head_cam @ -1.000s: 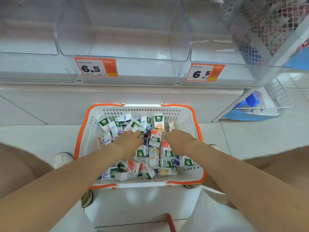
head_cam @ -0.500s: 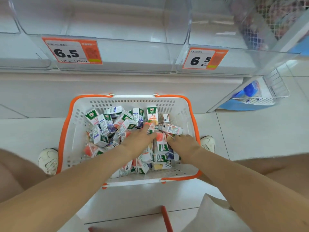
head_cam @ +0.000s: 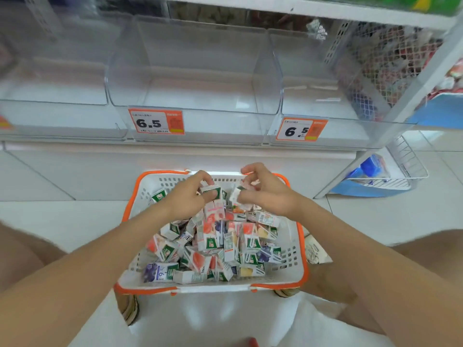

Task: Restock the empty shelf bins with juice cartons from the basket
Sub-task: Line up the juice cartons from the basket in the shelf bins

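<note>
Both hands are over the basket (head_cam: 302, 246): our left hand (head_cam: 186, 199) curls fingers (head_cam: 205, 177) round a green carton (head_cam: 213, 192), our right hand (head_cam: 269, 196) pinches a white carton (head_cam: 236, 195). Other cartons (head_cam: 213, 244) heap inside, below clear bins (head_cam: 193, 71).

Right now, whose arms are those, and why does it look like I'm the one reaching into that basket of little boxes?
There is no machine here. Those are a person's two bare arms. The picture comes from a camera worn on their head, looking forward and down, so you see what they see. On the floor sits a white basket with an orange rim, full of small juice cartons. The left hand grips a green-topped carton, and the right hand pinches a second carton, both above the pile. Beyond them stand clear shelf bins with nothing inside, marked by orange price tags reading 6.5.
</note>
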Motion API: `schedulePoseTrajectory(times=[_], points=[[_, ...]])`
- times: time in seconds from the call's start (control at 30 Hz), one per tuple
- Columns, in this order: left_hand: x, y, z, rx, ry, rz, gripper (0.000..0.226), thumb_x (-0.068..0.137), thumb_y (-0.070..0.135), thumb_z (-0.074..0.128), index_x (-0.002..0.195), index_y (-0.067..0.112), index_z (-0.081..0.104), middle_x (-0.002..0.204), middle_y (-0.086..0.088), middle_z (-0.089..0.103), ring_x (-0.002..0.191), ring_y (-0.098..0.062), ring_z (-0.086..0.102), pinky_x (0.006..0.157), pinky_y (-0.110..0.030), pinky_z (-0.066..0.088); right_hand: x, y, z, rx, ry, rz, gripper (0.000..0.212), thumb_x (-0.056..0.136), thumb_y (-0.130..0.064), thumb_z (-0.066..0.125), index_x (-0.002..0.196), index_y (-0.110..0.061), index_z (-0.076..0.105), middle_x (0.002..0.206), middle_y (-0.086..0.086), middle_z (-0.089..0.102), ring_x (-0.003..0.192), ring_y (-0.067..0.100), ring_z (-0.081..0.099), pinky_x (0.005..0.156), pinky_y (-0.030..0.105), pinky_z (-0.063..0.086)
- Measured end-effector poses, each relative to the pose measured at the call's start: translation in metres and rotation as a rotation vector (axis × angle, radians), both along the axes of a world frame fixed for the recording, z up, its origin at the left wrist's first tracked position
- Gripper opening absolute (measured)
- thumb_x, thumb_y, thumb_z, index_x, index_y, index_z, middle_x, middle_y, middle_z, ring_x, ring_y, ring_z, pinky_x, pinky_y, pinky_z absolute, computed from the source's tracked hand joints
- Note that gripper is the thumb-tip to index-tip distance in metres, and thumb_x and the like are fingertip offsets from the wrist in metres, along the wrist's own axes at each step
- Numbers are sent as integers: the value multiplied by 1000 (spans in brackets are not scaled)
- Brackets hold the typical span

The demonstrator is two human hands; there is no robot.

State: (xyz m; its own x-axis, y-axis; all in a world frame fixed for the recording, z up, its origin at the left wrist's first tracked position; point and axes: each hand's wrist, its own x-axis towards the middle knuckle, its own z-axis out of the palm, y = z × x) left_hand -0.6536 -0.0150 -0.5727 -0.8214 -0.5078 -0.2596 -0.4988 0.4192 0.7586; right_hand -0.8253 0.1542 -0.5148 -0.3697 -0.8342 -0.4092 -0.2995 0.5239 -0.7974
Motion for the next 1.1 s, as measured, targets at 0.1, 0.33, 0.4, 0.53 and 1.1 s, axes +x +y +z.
schedulePoseTrajectory(times=[0.1,0.33,0.4,0.53,1.1], points=[[16,-15,38,88,89,113,6,105,41,59,109,36,62,83,-10,57,64,-20,50,62,-33,45,14,-15,23,-113,-180,-197,35,91,-50,64,113,-23,64,108,2,75,88,22,70,78,42,49],[46,-35,120,315,304,294,16,104,35,64,116,26,69,101,-8,74,84,-18,73,70,-31,57,38,-49,65,-140,-559,-363,73,89,-87,38,108,-20,63,86,10,67,76,25,60,70,35,47],[53,-36,134,338,308,297,23,102,34,67,117,17,70,99,-8,78,85,-18,75,71,-31,60,44,-54,78,-138,-706,-286,74,79,-92,47,104,-23,61,89,7,63,75,24,56,70,35,46],[62,-41,149,298,304,312,25,99,34,72,112,12,74,99,-10,80,90,-25,78,85,-42,62,59,-70,89,-103,-230,-217,93,69,-63,87,136,-19,40,120,10,65,74,17,71,61,32,54],[77,-56,164,228,360,326,19,101,35,69,116,24,66,103,-3,81,100,-25,77,96,-50,60,90,-94,98,-448,-218,-272,17,100,-22,61,114,-14,66,100,11,79,75,15,72,72,31,56]])
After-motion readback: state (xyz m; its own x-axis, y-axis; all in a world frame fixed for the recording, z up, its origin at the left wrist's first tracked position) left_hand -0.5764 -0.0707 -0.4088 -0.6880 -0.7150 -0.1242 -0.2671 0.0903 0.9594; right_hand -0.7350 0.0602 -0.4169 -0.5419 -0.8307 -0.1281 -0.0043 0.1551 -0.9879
